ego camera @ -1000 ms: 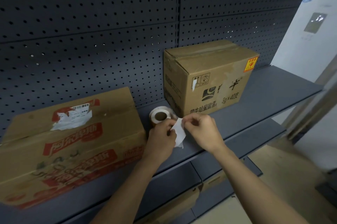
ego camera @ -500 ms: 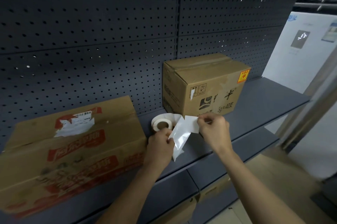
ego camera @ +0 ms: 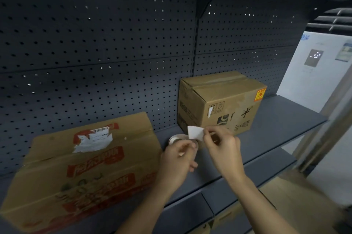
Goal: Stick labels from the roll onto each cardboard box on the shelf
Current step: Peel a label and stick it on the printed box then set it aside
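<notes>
On the shelf: two cardboard boxes sat well apart, a wide flat box with red print on the left and a taller brown box on the right, both backed up against the pegboard panel.
Label roll: sat between the boxes, near the taller brown box's corner, half hidden behind the left hand.
Right hand: pinched a loose white label by one edge, held up just above the label roll.
Left hand: hung right in front of the label roll with fingers curled; honestly couldn't tell if it gripped anything.
Hands: close together, not touching.
Old stickers: a torn white sticker was on the wide flat box's top.
</notes>
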The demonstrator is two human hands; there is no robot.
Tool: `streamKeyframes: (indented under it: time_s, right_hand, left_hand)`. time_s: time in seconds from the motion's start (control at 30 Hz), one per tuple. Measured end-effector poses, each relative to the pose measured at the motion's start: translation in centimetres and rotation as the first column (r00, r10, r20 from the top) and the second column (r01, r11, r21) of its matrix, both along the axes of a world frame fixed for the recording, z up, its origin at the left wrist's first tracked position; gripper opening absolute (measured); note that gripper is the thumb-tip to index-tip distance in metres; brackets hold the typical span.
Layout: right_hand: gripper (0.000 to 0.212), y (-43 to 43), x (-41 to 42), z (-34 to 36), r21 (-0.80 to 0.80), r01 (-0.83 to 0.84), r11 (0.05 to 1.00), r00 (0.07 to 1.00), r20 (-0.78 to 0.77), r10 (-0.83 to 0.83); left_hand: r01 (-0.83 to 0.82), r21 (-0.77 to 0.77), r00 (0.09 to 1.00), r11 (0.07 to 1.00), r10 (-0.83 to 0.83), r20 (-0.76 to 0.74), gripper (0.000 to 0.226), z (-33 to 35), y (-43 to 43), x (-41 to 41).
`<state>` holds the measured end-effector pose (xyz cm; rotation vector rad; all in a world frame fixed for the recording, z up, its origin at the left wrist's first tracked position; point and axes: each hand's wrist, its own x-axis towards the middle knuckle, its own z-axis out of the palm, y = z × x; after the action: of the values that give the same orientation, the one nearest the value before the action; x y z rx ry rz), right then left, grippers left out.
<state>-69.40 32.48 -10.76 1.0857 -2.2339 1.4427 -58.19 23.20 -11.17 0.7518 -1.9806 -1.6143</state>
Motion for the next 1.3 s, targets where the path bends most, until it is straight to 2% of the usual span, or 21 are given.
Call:
streamKeyframes:
  time_s: [0.07,0.2,0.3,0.5,0.6,0.67,0.8,0.87,0.93,1.03,1.3]
  right_hand:
    - [0.006,-0.6,1.4,0.2,-0.006,-0.053,0.999,0.993,-0.109,0.052]
    - [0.015,-1.7,3.5,0.3,0.026,-0.156,0.987,0.943,-0.295,0.157]
    - [0.018,-2.2,4.7,0.2,0.053,-0.220,0.974,0.905,-0.361,0.224]
    - [0.018,-3.2,6.2,-0.7,0.100,-0.258,0.961,0.868,-0.412,0.276]
    - [0.018,-3.3,6.7,-1.1,0.125,-0.353,0.927,0.868,-0.325,0.375]
    - [0.022,-3.1,7.1,-1.0,0.079,-0.404,0.911,0.889,-0.199,0.412]
    - [0.006,-3.1,7.4,-0.8,-0.095,-0.339,0.936,0.932,0.103,0.348]
    - [0.007,-3.3,7.3,-0.8,-0.162,-0.308,0.937,0.886,0.310,0.345]
    - [0.003,-3.3,7.4,-0.7,-0.253,-0.338,0.907,0.782,0.461,0.420]
    - [0.005,-3.1,7.7,-0.9,-0.294,-0.357,0.887,0.720,0.518,0.462]
    - [0.007,-2.8,7.9,-1.7,-0.280,-0.368,0.887,0.716,0.523,0.462]
  left_hand:
    - [-0.019,0.210,0.993,0.977,0.043,-0.112,0.017,1.8,-0.1,0.9]
    - [-0.074,0.348,0.964,0.935,0.156,-0.215,0.026,3.4,-1.7,2.7]
    - [-0.085,0.324,0.961,0.942,0.164,-0.222,0.023,3.5,-3.0,4.0]
    - [-0.136,0.099,0.974,0.986,0.151,-0.168,0.014,2.7,-4.9,6.3]
    - [-0.151,-0.057,0.981,0.987,0.143,-0.131,0.023,2.0,-5.4,7.3]
    - [-0.138,-0.115,0.985,0.984,0.125,-0.117,0.027,1.7,-5.5,8.0]
    - [-0.137,-0.166,0.987,0.977,0.121,-0.105,0.026,1.4,-5.5,9.0]
    - [-0.135,-0.196,0.988,0.971,0.116,-0.102,0.024,1.1,-5.5,9.3]
    - [-0.121,-0.210,0.991,0.970,0.105,-0.087,0.023,0.9,-5.4,9.6]
    - [-0.106,-0.219,0.993,0.970,0.094,-0.064,0.021,0.7,-5.0,9.8]
    - [-0.100,-0.321,0.994,0.942,0.106,0.001,0.020,0.3,-4.3,10.4]
